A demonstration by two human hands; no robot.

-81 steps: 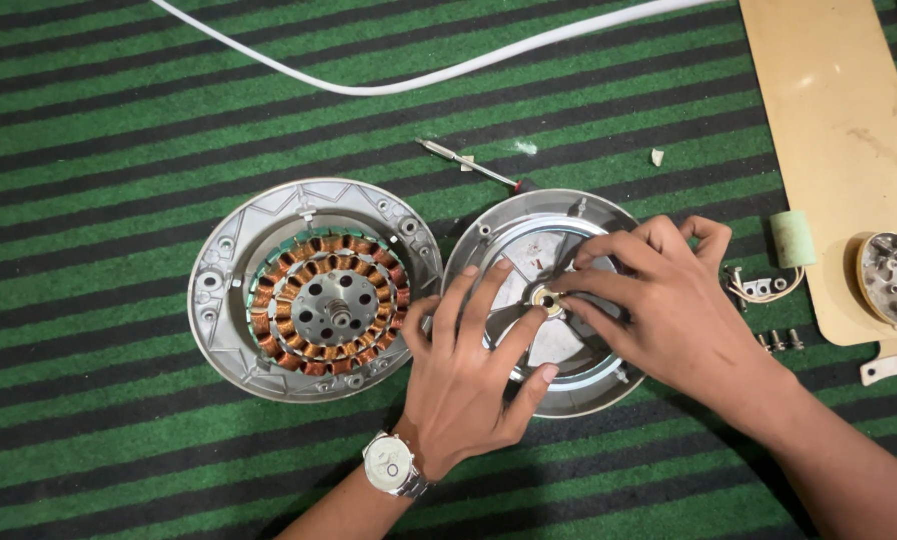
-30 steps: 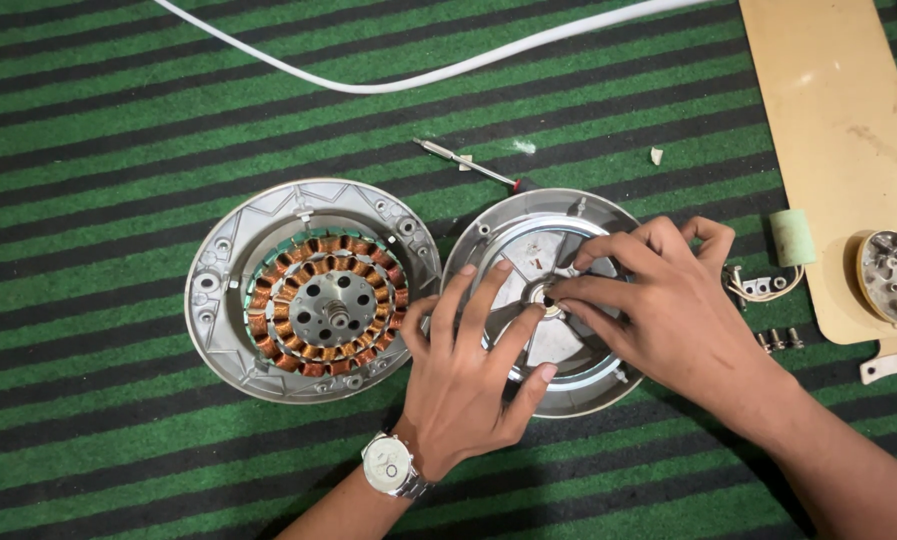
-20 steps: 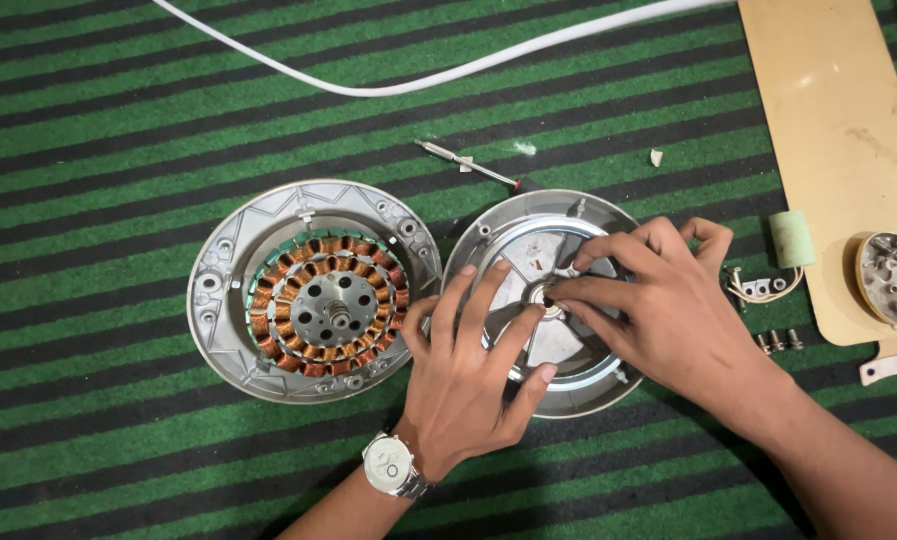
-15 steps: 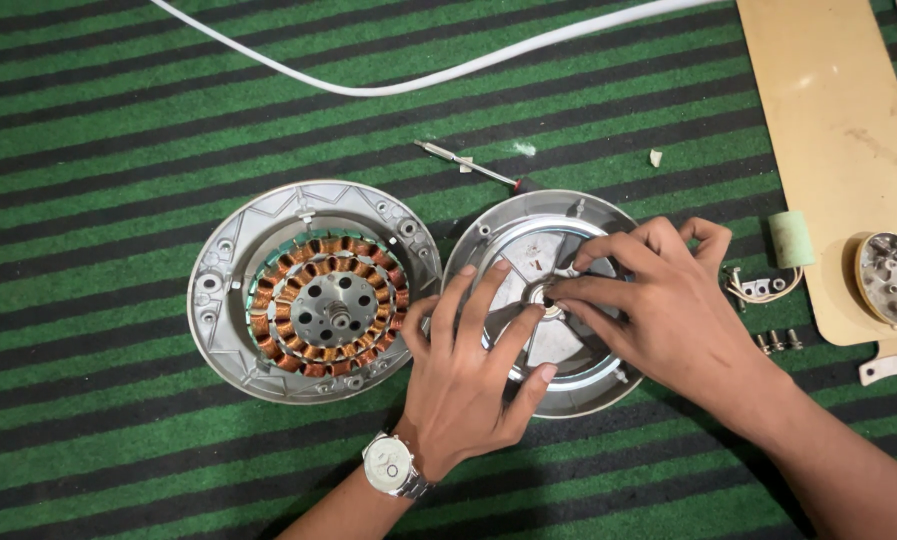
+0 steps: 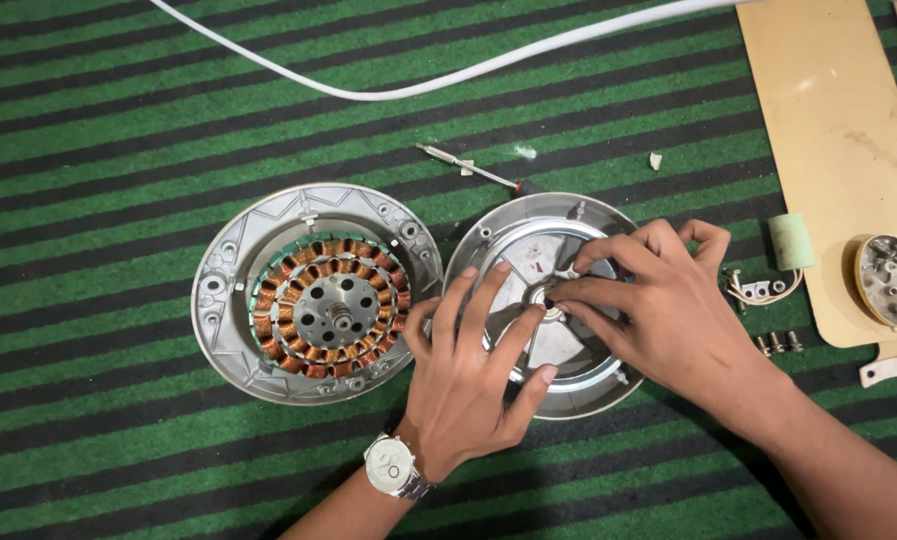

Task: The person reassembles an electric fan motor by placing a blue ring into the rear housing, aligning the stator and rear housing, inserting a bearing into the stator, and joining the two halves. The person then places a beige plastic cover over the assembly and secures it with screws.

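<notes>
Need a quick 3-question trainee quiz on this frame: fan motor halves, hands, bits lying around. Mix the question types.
1. True or false: both hands are on the motor half with copper windings.
2. Where do the right hand fingertips meet? A) rim B) centre hub C) white cable
3. Fill in: the left hand lies flat on the ___ cover.

Key: 1 false; 2 B; 3 empty, the half without windings.

open striped mat (image 5: 98, 120) at left and bottom left of frame. centre blocked by stator housing (image 5: 230, 300) and cover (image 5: 608, 385); cable (image 5: 388, 88) crosses top, blade (image 5: 838, 150) and screws (image 5: 778, 343) crowd right.
</notes>
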